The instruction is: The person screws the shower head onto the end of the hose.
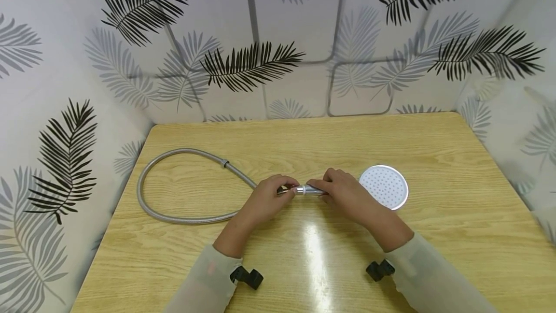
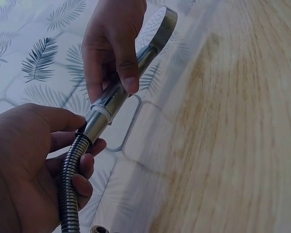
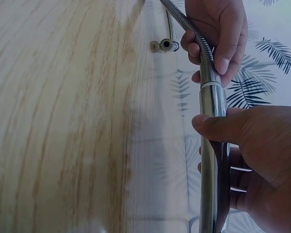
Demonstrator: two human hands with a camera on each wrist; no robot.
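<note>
A chrome handheld shower head lies over the table, its white nozzle face turned up beyond my right hand. That hand grips the handle, thumb on one side and fingers round the other. A ribbed metal hose loops out to the left. My left hand pinches its metal end nut between thumb and fingers, with the hose passing along the palm. The nut sits in line with the handle's end, and a pale ring shows at the joint.
The wooden table meets leaf-patterned walls at the back and sides. A loose metal fitting at the hose's other end shows in the right wrist view. Small black cameras sit at both sleeves.
</note>
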